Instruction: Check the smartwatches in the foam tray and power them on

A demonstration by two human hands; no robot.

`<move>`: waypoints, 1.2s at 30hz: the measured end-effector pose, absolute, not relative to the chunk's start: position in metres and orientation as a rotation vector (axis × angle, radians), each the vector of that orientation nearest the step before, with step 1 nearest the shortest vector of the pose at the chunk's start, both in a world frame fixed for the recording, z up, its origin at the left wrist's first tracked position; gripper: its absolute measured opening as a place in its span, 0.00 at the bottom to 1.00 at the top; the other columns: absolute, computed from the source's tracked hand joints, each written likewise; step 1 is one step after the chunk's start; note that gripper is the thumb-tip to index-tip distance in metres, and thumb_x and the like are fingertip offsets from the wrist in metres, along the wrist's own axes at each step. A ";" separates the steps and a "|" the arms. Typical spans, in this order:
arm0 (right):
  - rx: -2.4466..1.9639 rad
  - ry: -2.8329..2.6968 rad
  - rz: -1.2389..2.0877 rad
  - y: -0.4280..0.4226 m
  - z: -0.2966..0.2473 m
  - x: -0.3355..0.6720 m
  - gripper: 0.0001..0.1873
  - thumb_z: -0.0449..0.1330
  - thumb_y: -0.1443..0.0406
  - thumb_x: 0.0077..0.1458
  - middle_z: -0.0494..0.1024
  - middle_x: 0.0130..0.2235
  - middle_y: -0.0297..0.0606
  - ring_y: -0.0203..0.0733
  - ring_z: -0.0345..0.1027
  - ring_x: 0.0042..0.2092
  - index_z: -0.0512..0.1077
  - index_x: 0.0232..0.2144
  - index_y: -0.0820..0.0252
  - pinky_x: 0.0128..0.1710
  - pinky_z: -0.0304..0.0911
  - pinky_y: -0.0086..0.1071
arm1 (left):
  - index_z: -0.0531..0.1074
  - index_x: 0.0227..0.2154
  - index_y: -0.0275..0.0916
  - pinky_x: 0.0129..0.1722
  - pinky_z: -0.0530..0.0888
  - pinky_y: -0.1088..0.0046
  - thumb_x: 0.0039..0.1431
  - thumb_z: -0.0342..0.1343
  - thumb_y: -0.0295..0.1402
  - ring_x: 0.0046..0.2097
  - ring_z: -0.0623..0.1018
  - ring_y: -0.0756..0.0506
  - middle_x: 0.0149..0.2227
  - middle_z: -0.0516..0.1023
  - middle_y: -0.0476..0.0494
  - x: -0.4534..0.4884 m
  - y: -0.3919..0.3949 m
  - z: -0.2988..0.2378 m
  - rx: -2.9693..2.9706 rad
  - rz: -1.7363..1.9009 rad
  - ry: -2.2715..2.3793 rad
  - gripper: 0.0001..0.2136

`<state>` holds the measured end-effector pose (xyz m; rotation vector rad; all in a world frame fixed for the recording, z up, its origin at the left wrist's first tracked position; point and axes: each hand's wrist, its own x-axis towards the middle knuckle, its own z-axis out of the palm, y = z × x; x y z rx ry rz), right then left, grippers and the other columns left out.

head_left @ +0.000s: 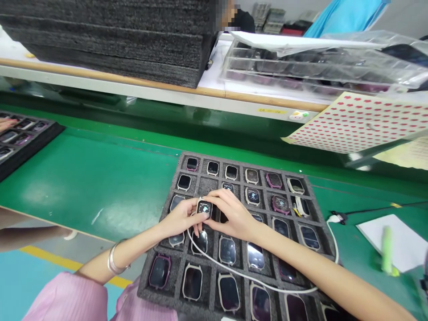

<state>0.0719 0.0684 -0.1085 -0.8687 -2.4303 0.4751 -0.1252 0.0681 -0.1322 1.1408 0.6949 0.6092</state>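
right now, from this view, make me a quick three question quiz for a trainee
1. True or false: the left hand holds a watch with a lit dial.
2. What colour is the cable looping over the foam tray? a) black b) white c) red
3. Fill in: the silver bangle is on the ____ wrist.

Key: 1 true; 2 b; 3 left.
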 end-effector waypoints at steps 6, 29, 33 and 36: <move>-0.863 -2.460 0.418 0.070 -0.101 0.070 0.18 0.59 0.64 0.57 0.70 0.43 0.46 0.49 0.64 0.45 0.66 0.49 0.64 0.45 0.64 0.45 | 0.65 0.42 0.34 0.16 0.64 0.80 0.56 0.57 0.43 0.16 0.66 0.54 0.18 0.68 0.55 -0.126 0.067 -0.135 1.180 0.605 0.704 0.18; -1.254 -2.686 0.193 0.141 -0.089 0.004 0.13 0.68 0.62 0.50 0.71 0.42 0.51 0.58 0.65 0.45 0.74 0.34 0.67 0.42 0.64 0.51 | 0.65 0.41 0.35 0.16 0.58 0.80 0.58 0.57 0.41 0.17 0.61 0.58 0.25 0.68 0.53 -0.169 0.032 -0.131 1.066 0.568 0.671 0.16; -1.264 -2.636 0.228 0.149 -0.102 0.000 0.16 0.69 0.61 0.48 0.71 0.43 0.51 0.59 0.66 0.46 0.73 0.33 0.68 0.43 0.64 0.52 | 0.67 0.39 0.35 0.21 0.67 0.80 0.54 0.61 0.38 0.24 0.69 0.55 0.34 0.73 0.45 -0.170 0.036 -0.130 0.960 0.604 0.606 0.15; -1.121 -2.589 0.423 0.138 -0.088 0.016 0.16 0.68 0.61 0.49 0.69 0.48 0.47 0.51 0.66 0.49 0.71 0.37 0.63 0.49 0.63 0.45 | 0.68 0.41 0.35 0.29 0.73 0.76 0.49 0.65 0.35 0.34 0.75 0.49 0.41 0.74 0.40 -0.170 0.037 -0.132 0.875 0.635 0.561 0.17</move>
